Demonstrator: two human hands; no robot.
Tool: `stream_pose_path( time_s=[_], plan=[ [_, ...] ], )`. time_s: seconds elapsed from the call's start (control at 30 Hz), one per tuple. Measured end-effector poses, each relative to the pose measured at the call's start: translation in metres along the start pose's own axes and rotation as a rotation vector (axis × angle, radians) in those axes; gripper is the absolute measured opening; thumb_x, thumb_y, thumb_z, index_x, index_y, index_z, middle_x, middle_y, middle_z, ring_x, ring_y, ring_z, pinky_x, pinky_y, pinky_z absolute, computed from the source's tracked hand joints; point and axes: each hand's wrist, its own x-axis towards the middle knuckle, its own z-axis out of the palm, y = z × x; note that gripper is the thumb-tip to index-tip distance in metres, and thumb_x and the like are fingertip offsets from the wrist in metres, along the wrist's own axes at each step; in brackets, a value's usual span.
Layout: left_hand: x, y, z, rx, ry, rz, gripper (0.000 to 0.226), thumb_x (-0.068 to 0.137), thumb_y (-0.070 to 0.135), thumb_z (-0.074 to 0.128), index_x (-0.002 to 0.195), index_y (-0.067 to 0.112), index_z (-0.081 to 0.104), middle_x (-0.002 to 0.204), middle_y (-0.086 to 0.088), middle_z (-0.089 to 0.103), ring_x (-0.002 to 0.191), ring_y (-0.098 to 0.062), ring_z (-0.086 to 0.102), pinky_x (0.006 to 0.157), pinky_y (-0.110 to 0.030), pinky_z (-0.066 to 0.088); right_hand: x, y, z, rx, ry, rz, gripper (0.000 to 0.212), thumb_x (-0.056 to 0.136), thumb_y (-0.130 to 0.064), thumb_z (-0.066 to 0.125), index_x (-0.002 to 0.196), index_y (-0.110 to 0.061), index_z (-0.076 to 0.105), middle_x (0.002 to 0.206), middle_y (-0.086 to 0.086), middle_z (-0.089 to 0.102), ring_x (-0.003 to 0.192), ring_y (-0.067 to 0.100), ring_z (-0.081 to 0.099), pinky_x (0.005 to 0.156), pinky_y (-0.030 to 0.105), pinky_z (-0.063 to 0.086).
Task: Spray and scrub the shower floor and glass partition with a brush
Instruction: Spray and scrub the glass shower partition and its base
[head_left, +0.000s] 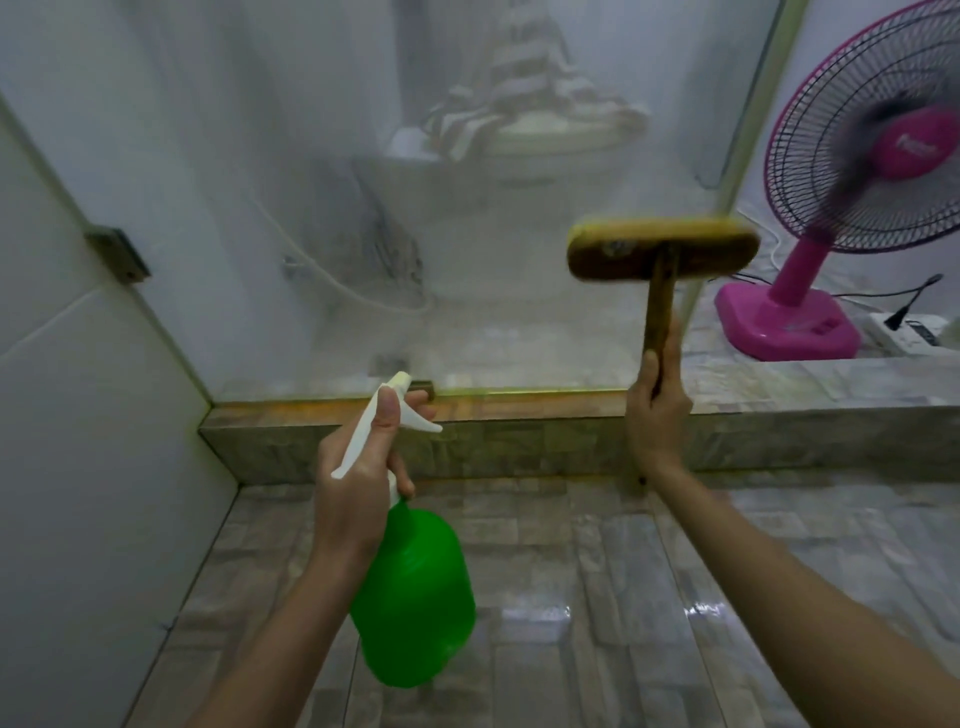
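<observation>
Grey stone-look tiles make up the shower floor (649, 597) nearest to me, wet and shining in patches toward the right. Above it, my left hand (358, 467) is closed around the white trigger head of a green spray bottle (415, 597), thumb up along the head and a finger reaching round to the trigger; the bottle's body hangs below my wrist, tilted, its nozzle pointing up and ahead toward the glass. My right hand (657, 410) is wrapped tight around the lower end of a wooden brush handle, holding the brush (662, 257) upright with its wide head at the top. The head looks blurred, and it sits against or just in front of the glass partition (363, 182); I cannot tell whether the bristles are touching it.

Between my hands and the glass runs a low tiled curb (519, 447), with the bottom rail of the partition seated along its top edge. A white tiled wall (78, 415) closes off the left side, and a small metal bracket (118, 253) ties the glass to it. The partition itself is hazy and streaked. Through it I can make out a toilet (535, 140) with striped cloth draped over it, and a hose looping down at the left. Past the partition's right edge stands a pink fan (852, 171) on the outer floor, its blades blurred, with a white power strip (904, 332) just beside its base.
</observation>
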Motion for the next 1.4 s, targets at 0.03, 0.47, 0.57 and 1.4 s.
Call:
stream_pose_path(
  time_s=[0.03, 0.47, 0.57, 1.4],
  plan=[
    [0.000, 0.001, -0.001, 0.006, 0.004, 0.001, 0.040, 0.093, 0.061, 0.042, 0.085, 0.044, 0.078, 0.091, -0.037, 0.066, 0.043, -0.016, 0.046, 0.052, -0.034, 0.043, -0.023, 0.016, -0.004, -0.016, -0.066, 0.051, 0.050, 0.105, -0.024, 0.033, 0.153, -0.026, 0.020, 0.087, 0.018, 0.063, 0.061, 0.032, 0.052, 0.052, 0.038, 0.042],
    [-0.010, 0.015, -0.002, 0.026, 0.028, 0.003, 0.038, 0.100, 0.051, 0.044, 0.077, 0.060, 0.073, 0.080, 0.008, 0.075, 0.041, -0.006, 0.044, 0.047, -0.026, 0.042, -0.021, 0.013, -0.007, 0.003, -0.063, 0.078, 0.048, 0.105, -0.024, 0.035, 0.150, -0.033, 0.022, 0.073, 0.016, 0.055, 0.049, 0.015, 0.043, 0.048, 0.021, 0.035],
    [-0.011, 0.018, 0.000, 0.031, 0.048, 0.007, 0.045, 0.103, 0.043, 0.042, 0.076, 0.059, 0.074, 0.078, 0.011, 0.074, 0.041, -0.008, 0.044, 0.047, -0.027, 0.042, -0.086, 0.049, -0.016, -0.040, -0.229, 0.200, 0.049, 0.104, -0.032, 0.033, 0.149, -0.045, 0.018, 0.079, 0.028, 0.057, 0.046, 0.021, 0.043, 0.045, 0.028, 0.036],
    [0.039, 0.111, -0.006, -0.091, 0.086, 0.170, 0.032, 0.097, 0.051, 0.052, 0.094, 0.028, 0.074, 0.099, -0.004, 0.078, 0.041, -0.016, 0.048, 0.041, -0.020, 0.041, 0.032, -0.090, -0.004, 0.021, -0.159, -0.133, 0.051, 0.104, -0.029, 0.036, 0.151, -0.036, 0.019, 0.059, 0.005, 0.047, 0.044, 0.015, 0.042, 0.041, 0.031, 0.037]
  ],
)
